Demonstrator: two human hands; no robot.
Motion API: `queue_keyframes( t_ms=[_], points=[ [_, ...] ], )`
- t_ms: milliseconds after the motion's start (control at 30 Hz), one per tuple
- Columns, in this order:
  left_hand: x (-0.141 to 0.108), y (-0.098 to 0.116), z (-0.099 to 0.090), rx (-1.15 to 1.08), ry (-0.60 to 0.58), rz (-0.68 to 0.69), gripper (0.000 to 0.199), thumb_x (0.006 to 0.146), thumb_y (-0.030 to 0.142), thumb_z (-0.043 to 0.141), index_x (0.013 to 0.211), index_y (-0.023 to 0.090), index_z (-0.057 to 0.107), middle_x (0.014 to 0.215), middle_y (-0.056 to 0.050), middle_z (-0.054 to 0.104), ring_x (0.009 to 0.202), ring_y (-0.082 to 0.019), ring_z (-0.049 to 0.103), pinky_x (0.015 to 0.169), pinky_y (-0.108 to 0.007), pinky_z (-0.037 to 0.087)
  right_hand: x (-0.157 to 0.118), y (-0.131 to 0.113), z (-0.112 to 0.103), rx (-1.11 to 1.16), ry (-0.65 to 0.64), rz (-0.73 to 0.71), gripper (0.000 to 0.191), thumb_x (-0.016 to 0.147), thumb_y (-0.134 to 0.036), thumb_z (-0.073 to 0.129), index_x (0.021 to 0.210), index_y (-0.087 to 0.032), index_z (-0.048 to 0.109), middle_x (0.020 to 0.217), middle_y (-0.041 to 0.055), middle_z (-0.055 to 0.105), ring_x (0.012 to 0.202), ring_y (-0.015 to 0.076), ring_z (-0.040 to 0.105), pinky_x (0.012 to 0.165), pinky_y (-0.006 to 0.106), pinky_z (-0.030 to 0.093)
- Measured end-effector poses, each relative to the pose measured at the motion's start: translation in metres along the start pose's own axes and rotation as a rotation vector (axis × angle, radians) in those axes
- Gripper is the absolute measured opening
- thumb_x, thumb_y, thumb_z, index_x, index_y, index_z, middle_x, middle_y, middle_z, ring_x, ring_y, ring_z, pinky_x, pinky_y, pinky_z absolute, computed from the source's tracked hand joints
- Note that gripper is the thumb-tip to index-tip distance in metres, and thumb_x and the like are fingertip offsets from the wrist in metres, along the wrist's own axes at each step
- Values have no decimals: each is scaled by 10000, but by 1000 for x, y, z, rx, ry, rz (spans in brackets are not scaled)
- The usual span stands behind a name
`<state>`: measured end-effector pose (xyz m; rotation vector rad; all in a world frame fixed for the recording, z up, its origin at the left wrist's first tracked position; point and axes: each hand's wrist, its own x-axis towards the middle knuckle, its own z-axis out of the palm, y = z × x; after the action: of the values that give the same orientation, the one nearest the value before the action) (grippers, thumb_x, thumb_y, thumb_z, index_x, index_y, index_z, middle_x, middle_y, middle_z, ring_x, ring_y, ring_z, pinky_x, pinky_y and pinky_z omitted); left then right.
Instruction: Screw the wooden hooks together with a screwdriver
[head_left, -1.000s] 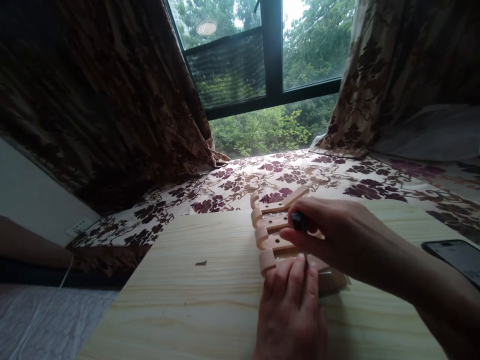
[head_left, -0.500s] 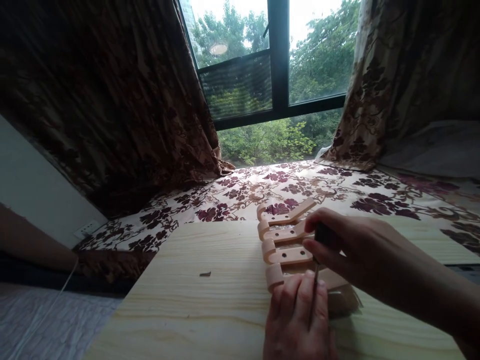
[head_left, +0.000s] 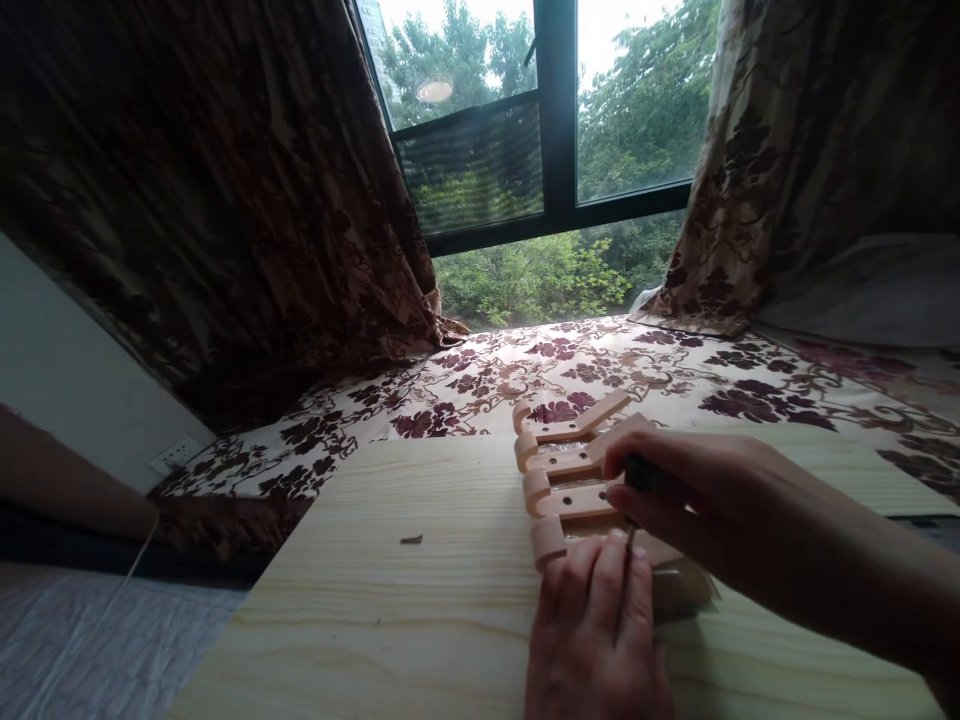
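My right hand (head_left: 675,490) is closed around the dark handle of a screwdriver (head_left: 640,474). Its thin shaft (head_left: 628,560) slants down to the fingers of my left hand (head_left: 596,625), where the tip is hidden. With fingers together, my left hand grips the nearest pale wooden hook (head_left: 550,541), covering most of it. Beyond it several similar hooks lie side by side in a row, one of them a wooden hook (head_left: 585,500) with two dark screws in its flat part. Clear plastic film (head_left: 682,590) shows under the near end.
Everything rests on a pale wooden board (head_left: 360,600). A small dark brown scrap (head_left: 411,540) lies left of the hooks. Behind is a floral cloth (head_left: 502,370) below a window (head_left: 559,120), with curtains (head_left: 300,200) at both sides. A wall socket (head_left: 176,455) is at left.
My right hand has shifted slightly on the screwdriver handle, which sits a little further left and lower. My left hand stays on the near hook. The whole view has moved very slightly.
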<state>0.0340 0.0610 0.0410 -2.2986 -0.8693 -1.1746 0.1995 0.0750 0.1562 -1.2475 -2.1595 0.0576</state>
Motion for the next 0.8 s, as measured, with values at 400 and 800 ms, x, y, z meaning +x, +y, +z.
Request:
queue_keyframes(
  t_ms=[400, 800],
  points=[
    [3, -2, -10, -52, -125, 21, 367, 878, 204, 486, 1193, 90, 637, 1229, -108, 651, 1154, -253, 544, 966, -381, 488, -1, -5, -4, 24, -38, 28, 150, 924, -300, 496, 801, -217, 517, 671, -18, 583, 535, 126, 491, 495, 254, 329],
    [5, 0, -13, -101, -186, 1, 410, 876, 190, 493, 1256, 74, 595, 1292, -140, 608, 1219, -265, 491, 1010, -403, 453, 2, 4, -8, 11, -42, 118, 189, 907, -362, 512, 790, -214, 526, 638, -8, 586, 520, 137, 480, 484, 262, 314]
  ],
)
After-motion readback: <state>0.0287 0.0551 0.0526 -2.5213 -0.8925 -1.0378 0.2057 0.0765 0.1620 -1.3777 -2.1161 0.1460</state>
